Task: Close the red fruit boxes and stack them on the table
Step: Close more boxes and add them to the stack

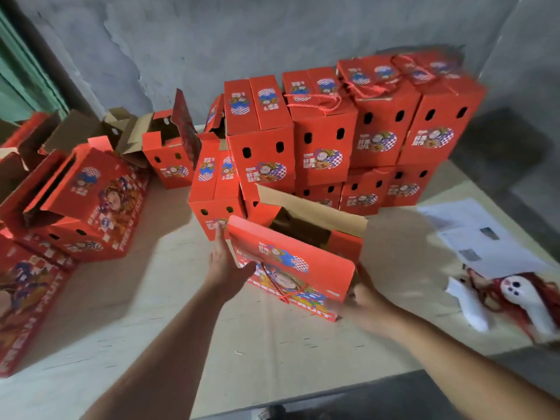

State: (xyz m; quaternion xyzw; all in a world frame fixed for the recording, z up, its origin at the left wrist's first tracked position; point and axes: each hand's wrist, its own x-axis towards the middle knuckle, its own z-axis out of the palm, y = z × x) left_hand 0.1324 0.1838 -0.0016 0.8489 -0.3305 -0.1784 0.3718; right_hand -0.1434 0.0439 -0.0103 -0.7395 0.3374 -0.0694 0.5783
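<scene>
At the left edge of the bench (127,301), several red boxes lie tipped over or gaping, their brown inner flaps (75,131) showing; one open box (169,159) stands upright farther back. Moving toward the middle, the person's left hand (225,262) lies flat with straight fingers against the left end of the open fruit box (291,265) nearest the camera, thumb spread toward its printed front. That box sits on the bench just in front of the closed stack (348,131), its near red flap (288,253) folded partway over and its far brown flap (312,207) standing up. On the other side, the right hand (369,301) is at the box's right front corner with fingers curled, but motion blur hides whether it actually grips the cardboard (it cannot be told). Farther right lie loose papers (472,234) and a bundle of red cord with a white piece (521,301).

To close this box well, the person would likely steady both ends, bring the brown flap down first, then lay the red flap over it so the edges meet squarely. Pressing unevenly could skew the lid, and a skewed lid would sit poorly once stacked with the others.
</scene>
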